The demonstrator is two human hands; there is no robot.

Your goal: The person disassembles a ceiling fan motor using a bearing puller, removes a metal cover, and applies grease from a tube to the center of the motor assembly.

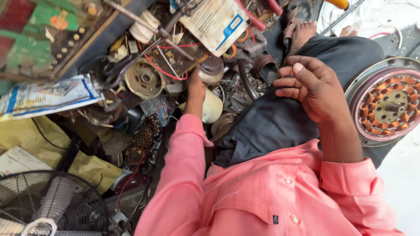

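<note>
Pink shirt, nearest, lower centre. Left hand: reaches far into a heap of motor parts and wires, resting against a cream cylindrical housing; finger state cannot be told, as they are hidden in the clutter. Right hand: on the dark-trousered knee, fingers curled loosely, grasping nothing visible. Copper-wound fan stator: right edge. Black fan guard: near left. Round metal motor casing: far left of the left hand.

Floor carries it all. Stator with copper windings at right edge. Fan guard bottom-left corner; motor housing mid-pile.
</note>
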